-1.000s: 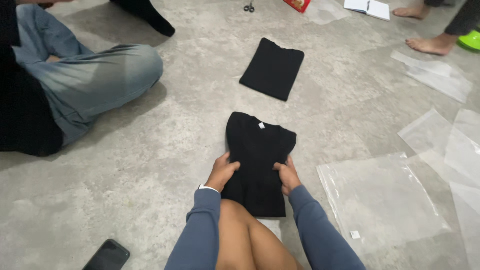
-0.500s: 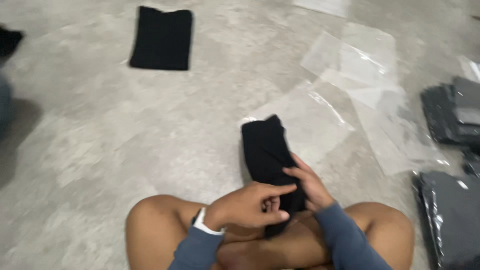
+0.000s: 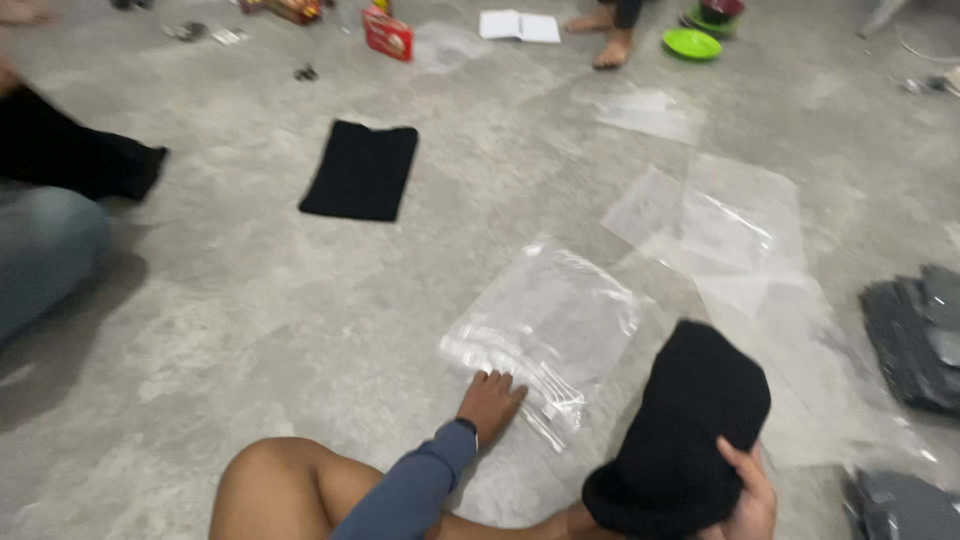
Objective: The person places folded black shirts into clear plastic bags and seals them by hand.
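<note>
The left hand (image 3: 490,402) lies flat, fingers spread, on the near edge of the clear flat plastic bag (image 3: 545,330) on the grey concrete floor (image 3: 250,300). The right hand (image 3: 745,490) is closed around the folded black garment (image 3: 685,430), held off the floor just right of the bag. Judgement: pin the bag's edge firmly and keep the fold compact so it holds its shape. More clear plastic sheets (image 3: 720,225) lie beyond the bag. A second flat black folded garment (image 3: 362,170) lies well left of it. Dark grey bagged stacks (image 3: 915,335) sit far right.
</note>
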